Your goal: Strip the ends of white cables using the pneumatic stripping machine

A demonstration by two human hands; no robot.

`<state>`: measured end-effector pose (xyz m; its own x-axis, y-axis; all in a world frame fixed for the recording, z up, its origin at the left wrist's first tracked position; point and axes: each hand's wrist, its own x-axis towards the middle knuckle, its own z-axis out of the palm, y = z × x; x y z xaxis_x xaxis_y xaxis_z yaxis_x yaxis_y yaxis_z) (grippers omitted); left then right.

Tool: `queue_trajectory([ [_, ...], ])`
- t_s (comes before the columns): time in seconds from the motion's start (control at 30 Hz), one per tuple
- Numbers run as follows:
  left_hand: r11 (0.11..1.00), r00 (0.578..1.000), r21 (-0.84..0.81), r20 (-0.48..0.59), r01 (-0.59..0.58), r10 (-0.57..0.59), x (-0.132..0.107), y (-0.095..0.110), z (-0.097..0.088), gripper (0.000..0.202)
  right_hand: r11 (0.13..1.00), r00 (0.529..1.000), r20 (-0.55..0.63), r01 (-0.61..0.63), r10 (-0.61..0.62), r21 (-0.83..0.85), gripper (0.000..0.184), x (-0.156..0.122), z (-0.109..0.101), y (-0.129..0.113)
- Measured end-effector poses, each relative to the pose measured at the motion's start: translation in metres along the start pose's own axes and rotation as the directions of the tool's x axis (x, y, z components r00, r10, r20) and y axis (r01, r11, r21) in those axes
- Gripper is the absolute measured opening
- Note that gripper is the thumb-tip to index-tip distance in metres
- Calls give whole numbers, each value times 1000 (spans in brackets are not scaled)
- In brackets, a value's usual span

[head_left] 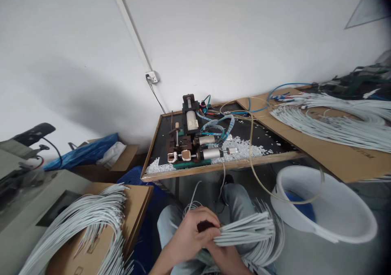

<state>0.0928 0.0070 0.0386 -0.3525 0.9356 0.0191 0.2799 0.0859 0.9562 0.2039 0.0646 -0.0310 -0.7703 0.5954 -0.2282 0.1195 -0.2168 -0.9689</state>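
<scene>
The right hand (225, 260) (under the wire bundle (247, 228)) is cut off below.

Cable bundle (247, 229): smooth, matt, pale grey plastic sheathing. Tub (351, 224): white plastic, faintly glossy. Machine cylinders (211, 153): bright bare metal; bench top (160, 145) matt black, wood-edged; cardboard sheet (336, 161) plain brown.

Two hands, left (192, 233) and right (226, 260); one bench (259, 158); one machine (191, 141); one white tub (342, 210); three wire bundles (248, 228); one wall socket (152, 77).
</scene>
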Motion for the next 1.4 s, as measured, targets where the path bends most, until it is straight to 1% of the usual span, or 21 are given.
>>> queue_trajectory([
  [0.07,1000,1000,-6,-12,17,-18,1,0,2,13,1000,1000,-6,-3,3,4,39,2,-2,2],
  [0.2,999,1000,51,-21,17,-16,1,2,4,14,1000,1000,2,-10,10,-19,42,6,-4,2],
  [0.27,998,995,-23,-78,67,-68,2,-1,3,18,1000,1000,0,-23,23,-7,43,8,-5,-1],
  [0.33,977,977,-187,-162,105,-136,6,-7,-1,23,996,998,-22,-61,63,71,49,10,-6,-5],
  [0.4,947,945,-308,-275,86,-175,14,-16,-11,29,979,992,-20,-120,125,167,58,11,-8,-11],
  [0.43,943,921,-326,-345,63,-181,18,-20,-18,31,969,988,-8,-147,151,201,62,12,-8,-14],
  [0.5,950,859,-313,-481,19,-175,27,-29,-34,35,956,985,20,-173,173,237,64,12,-10,-18],
  [0.53,954,830,-299,-532,3,-169,31,-33,-43,35,952,983,29,-180,179,249,63,11,-10,-19],
  [0.57,957,806,-289,-569,-10,-163,34,-36,-51,35,950,983,31,-185,183,253,61,11,-10,-19],
  [0.63,959,775,-282,-613,-30,-156,39,-42,-64,34,950,982,32,-188,186,248,58,11,-10,-19],
  [0.7,958,760,-283,-631,-41,-154,44,-47,-72,33,954,983,29,-183,181,240,57,11,-10,-18],
  [0.8,962,752,-270,-642,-41,-148,52,-54,-76,33,956,983,22,-185,185,227,59,12,-11,-17],
  [0.97,972,694,-231,-705,-32,-145,65,-62,-71,36,961,984,11,-175,177,216,59,13,-13,-18],
  [1.03,969,682,-244,-715,-36,-154,68,-63,-68,37,960,984,16,-179,180,214,60,13,-14,-18],
  [1.2,959,678,-278,-714,-47,-174,71,-66,-65,36,956,981,38,-192,189,221,62,15,-15,-16],
  [1.4,954,675,-298,-712,-44,-192,70,-69,-67,33,958,981,34,-193,190,210,58,18,-13,-9],
])
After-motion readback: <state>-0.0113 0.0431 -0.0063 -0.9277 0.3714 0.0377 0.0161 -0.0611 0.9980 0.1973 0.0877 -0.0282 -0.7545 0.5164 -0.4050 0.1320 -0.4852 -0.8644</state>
